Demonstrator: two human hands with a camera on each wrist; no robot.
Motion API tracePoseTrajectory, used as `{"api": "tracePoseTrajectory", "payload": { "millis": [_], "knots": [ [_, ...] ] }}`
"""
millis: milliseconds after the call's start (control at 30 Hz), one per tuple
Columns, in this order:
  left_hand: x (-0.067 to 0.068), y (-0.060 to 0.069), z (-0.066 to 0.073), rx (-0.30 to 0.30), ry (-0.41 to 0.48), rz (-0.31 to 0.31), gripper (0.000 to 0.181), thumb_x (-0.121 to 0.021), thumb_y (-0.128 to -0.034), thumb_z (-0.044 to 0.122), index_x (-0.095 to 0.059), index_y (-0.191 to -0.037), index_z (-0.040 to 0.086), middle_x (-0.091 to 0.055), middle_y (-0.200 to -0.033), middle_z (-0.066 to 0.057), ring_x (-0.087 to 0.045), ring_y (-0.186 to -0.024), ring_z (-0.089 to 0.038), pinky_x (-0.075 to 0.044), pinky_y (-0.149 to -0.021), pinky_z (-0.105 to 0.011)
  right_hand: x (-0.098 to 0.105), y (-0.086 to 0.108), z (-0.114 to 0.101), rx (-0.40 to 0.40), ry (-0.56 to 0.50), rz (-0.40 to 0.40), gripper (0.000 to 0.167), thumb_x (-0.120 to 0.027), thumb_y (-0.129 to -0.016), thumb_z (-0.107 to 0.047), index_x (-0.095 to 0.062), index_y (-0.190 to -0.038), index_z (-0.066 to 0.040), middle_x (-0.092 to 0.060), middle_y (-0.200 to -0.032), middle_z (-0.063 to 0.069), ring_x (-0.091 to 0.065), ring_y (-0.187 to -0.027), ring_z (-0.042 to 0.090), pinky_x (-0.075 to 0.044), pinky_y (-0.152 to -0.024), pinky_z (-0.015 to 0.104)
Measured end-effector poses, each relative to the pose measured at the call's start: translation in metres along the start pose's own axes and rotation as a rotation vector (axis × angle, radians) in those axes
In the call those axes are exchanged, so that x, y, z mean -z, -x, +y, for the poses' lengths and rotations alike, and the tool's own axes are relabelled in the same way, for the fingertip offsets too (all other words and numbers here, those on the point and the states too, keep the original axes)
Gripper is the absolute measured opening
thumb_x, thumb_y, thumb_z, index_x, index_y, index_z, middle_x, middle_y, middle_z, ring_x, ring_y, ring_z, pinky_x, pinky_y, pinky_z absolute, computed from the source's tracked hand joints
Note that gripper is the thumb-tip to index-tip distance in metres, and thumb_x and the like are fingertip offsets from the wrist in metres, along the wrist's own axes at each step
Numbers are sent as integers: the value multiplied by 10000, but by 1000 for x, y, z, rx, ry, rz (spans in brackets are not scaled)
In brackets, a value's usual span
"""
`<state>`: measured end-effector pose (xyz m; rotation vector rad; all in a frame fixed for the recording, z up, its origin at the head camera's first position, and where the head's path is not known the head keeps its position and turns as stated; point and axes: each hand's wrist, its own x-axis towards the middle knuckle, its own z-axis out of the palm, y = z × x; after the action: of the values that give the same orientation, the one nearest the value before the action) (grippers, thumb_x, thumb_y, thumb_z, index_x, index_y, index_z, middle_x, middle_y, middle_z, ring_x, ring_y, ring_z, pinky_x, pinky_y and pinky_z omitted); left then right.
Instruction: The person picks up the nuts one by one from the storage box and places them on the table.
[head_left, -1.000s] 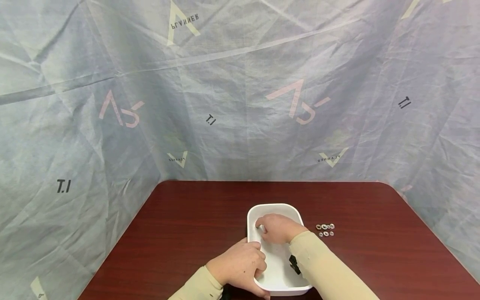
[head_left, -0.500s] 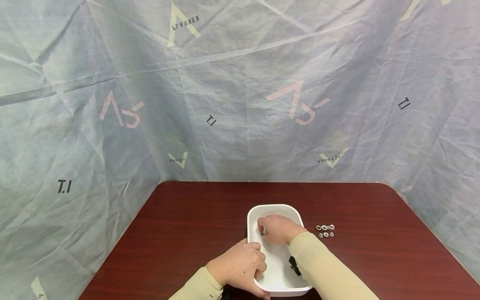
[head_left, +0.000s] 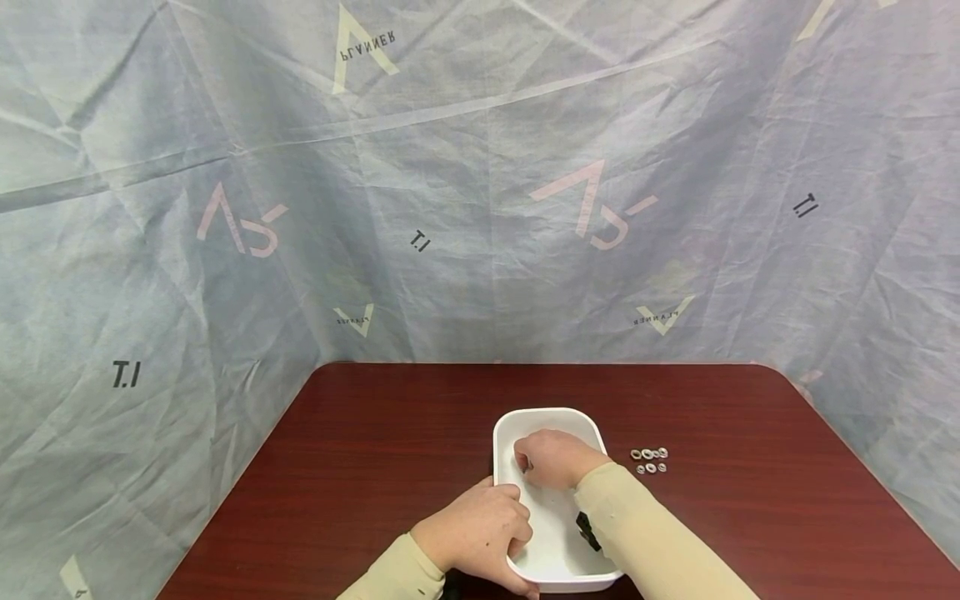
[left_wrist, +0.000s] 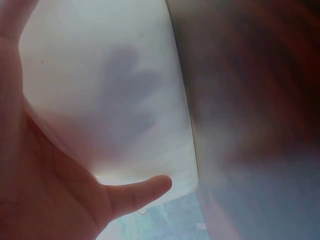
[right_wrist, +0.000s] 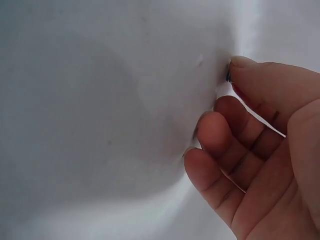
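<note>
A white plastic tub [head_left: 553, 521] with rounded corners stands on the table. My left hand [head_left: 477, 527] grips its near left side, fingers over the rim; the left wrist view shows the thumb [left_wrist: 145, 192] against the outer wall. Inside the tub, toward its far left, my right hand [head_left: 555, 458] pinches a small dark piece [right_wrist: 228, 76] between thumb and forefinger, close to the tub's surface. Most of that piece is hidden, so its kind cannot be told. The other right fingers [right_wrist: 215, 135] are curled beside the white surface.
Several small metal nuts or rings [head_left: 649, 454] lie in two rows on the dark red-brown table [head_left: 390, 433], right of the tub. A grey printed cloth [head_left: 480, 275] hangs behind the table and along both sides.
Inside the tub, the right fingertips have shifted slightly toward the person, and the forefinger has curled in more. The left hand and the tub stay in place.
</note>
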<state>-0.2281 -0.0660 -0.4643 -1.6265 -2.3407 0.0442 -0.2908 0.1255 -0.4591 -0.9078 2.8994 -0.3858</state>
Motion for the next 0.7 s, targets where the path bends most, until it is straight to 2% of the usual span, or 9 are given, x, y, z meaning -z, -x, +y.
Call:
{"api": "tracePoseTrajectory", "payload": {
  "millis": [400,700],
  "knots": [
    [0,1,0,8,5,3,577,-721,-621,823,-415,-522,344,-347,-580,246,-368,-678,-3,-264,-617,-199,1,1,-2,11,48,20,249,-689,-835,-83,-543,-698,-231,-484,-630,-110,-435,-594,89,-393,-590,270],
    [-1,0,0,2,9,11,569,-725,-627,813,-420,-520,343,-354,-584,250,-375,-686,-1,-273,-621,-203,3,3,-1,5,16,15,245,-664,-814,-67,-545,-685,-238,-486,-623,-114,-430,-579,74,-392,-574,266]
  ]
}}
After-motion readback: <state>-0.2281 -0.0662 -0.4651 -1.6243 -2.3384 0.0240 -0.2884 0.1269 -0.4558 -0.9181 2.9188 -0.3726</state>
